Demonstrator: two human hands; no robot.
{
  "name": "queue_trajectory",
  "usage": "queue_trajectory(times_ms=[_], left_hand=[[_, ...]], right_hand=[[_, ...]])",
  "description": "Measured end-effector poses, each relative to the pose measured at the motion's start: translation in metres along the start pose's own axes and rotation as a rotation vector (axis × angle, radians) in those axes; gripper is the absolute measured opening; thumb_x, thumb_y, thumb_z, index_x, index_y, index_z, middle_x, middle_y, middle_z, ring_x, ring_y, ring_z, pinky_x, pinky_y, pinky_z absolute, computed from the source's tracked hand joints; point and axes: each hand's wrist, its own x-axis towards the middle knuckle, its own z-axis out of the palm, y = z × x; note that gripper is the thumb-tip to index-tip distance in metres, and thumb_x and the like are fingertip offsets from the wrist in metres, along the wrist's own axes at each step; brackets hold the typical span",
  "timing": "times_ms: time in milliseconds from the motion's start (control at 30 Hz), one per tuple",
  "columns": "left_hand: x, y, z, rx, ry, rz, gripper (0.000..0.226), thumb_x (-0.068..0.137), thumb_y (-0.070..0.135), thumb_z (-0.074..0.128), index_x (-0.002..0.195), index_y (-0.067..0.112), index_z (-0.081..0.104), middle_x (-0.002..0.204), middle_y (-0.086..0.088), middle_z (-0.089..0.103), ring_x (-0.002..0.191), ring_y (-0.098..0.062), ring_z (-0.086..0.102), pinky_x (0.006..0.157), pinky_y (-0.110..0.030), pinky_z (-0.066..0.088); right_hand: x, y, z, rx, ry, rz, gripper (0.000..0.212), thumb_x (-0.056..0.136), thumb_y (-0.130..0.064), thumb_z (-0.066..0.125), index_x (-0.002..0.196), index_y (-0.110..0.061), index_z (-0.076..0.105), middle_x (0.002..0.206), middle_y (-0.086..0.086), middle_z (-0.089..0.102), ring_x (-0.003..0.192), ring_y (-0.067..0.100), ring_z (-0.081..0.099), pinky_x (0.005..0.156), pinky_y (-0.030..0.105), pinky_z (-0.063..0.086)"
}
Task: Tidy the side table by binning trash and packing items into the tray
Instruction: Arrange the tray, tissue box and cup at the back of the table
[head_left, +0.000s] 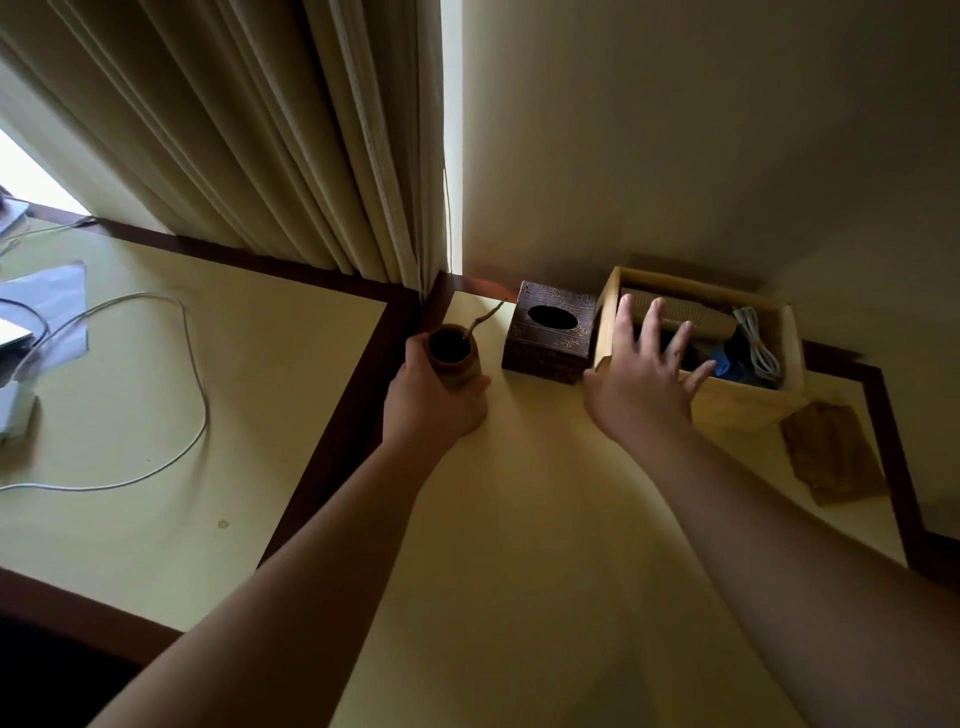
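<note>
A pale wooden tray (748, 402) stands at the back right of the side table (545, 519), against the wall. Inside it lie a ribbed beige cylinder (691, 314), a coiled white cable (756, 343) and something blue (727, 361). My right hand (644, 364) hovers over the tray's near left corner with fingers spread and holds nothing. My left hand (436, 400) grips a small brown clay pot (452, 353) with a thin stick (485, 317) poking out of it, standing on the table's back left.
A dark carved tissue box (550, 332) sits between the pot and the tray. A tan woven mat (831, 452) lies right of the tray. Curtains (260, 130) hang behind. The neighbouring table (249, 395) on the left carries a white cable (192, 395), a charger and papers.
</note>
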Motion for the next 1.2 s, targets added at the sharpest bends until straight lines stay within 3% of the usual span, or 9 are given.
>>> queue_trajectory(times_ms=[100,233,333,633,800,867,967,1100,1200], left_hand=[[0.032,0.012,0.001,-0.018,-0.013,0.018,0.067,0.08,0.036,0.086,0.132,0.023,0.046,0.106,0.011,0.059,0.103,-0.013,0.058,0.09,-0.033,0.049],[0.083,0.021,0.007,0.0,0.003,0.02,0.071,0.08,0.039,0.085,0.135,0.022,0.044,0.114,0.004,0.064,0.111,-0.021,0.063,0.096,-0.039,0.052],[0.112,0.03,0.012,0.009,0.016,0.031,0.077,0.079,0.039,0.086,0.14,0.021,0.042,0.125,-0.003,0.064,0.116,-0.025,0.062,0.097,-0.04,0.052],[0.152,0.051,0.019,0.041,0.008,0.024,0.077,0.079,0.036,0.086,0.139,0.019,0.041,0.114,0.001,0.056,0.116,-0.029,0.061,0.087,-0.039,0.052],[0.148,0.052,0.026,0.033,-0.019,-0.056,0.105,0.081,0.051,0.082,0.158,0.019,0.019,0.151,-0.017,0.043,0.136,-0.042,0.049,0.105,-0.051,0.046],[0.132,0.052,0.031,0.084,-0.03,-0.12,0.116,0.085,0.06,0.075,0.162,0.012,0.003,0.159,-0.026,0.024,0.142,-0.047,0.038,0.11,-0.053,0.041],[0.088,0.038,0.042,0.131,0.062,-0.031,0.102,0.089,0.062,0.067,0.158,0.011,0.01,0.148,-0.023,0.032,0.134,-0.041,0.043,0.109,-0.053,0.044],[0.036,0.019,0.064,0.314,-0.018,0.343,0.074,0.097,0.054,0.059,0.156,0.029,0.023,0.162,-0.013,0.023,0.148,-0.034,0.027,0.117,-0.05,0.036],[0.031,0.018,0.083,0.587,-0.209,0.538,0.067,0.106,0.055,0.032,0.163,0.037,0.001,0.172,-0.003,-0.015,0.158,-0.026,-0.015,0.126,-0.049,0.005]], right_hand=[[0.009,0.017,0.01,-0.028,-0.18,-0.05,0.08,0.106,-0.036,0.04,0.162,-0.029,-0.017,0.169,-0.006,-0.028,0.154,0.046,-0.018,0.116,0.078,0.001],[0.006,0.023,0.024,-0.041,-0.165,-0.105,0.073,0.108,-0.031,0.031,0.161,-0.029,-0.019,0.169,-0.011,-0.024,0.15,0.052,-0.023,0.114,0.079,-0.005],[0.01,0.022,0.026,-0.054,-0.141,-0.094,0.079,0.106,-0.021,0.036,0.161,-0.029,-0.019,0.17,-0.011,-0.02,0.15,0.053,-0.022,0.112,0.078,-0.007],[0.012,0.022,0.025,-0.09,-0.188,-0.093,0.1,0.091,-0.003,0.043,0.16,-0.029,-0.024,0.169,-0.014,-0.023,0.149,0.054,-0.024,0.113,0.08,-0.006],[0.009,0.023,0.017,-0.024,-0.232,-0.096,0.103,0.092,-0.005,0.046,0.157,-0.03,-0.029,0.165,-0.013,-0.033,0.149,0.047,-0.03,0.115,0.076,-0.011],[0.004,0.03,0.013,0.039,-0.196,-0.089,0.101,0.094,-0.011,0.047,0.157,-0.032,-0.03,0.163,-0.014,-0.035,0.151,0.038,-0.03,0.12,0.069,-0.01],[-0.016,0.051,0.007,0.191,0.073,-0.065,0.087,0.099,-0.022,0.048,0.164,-0.034,-0.009,0.172,-0.01,-0.012,0.158,0.024,-0.014,0.127,0.054,0.003],[-0.003,0.105,-0.021,0.501,0.405,0.295,0.079,0.1,-0.029,0.061,0.163,-0.034,0.014,0.172,0.001,0.014,0.158,0.025,0.012,0.123,0.048,0.024],[0.03,0.155,-0.05,0.449,0.186,0.636,0.083,0.1,-0.031,0.062,0.165,-0.022,0.011,0.17,0.01,0.02,0.154,0.035,0.024,0.12,0.05,0.032]])
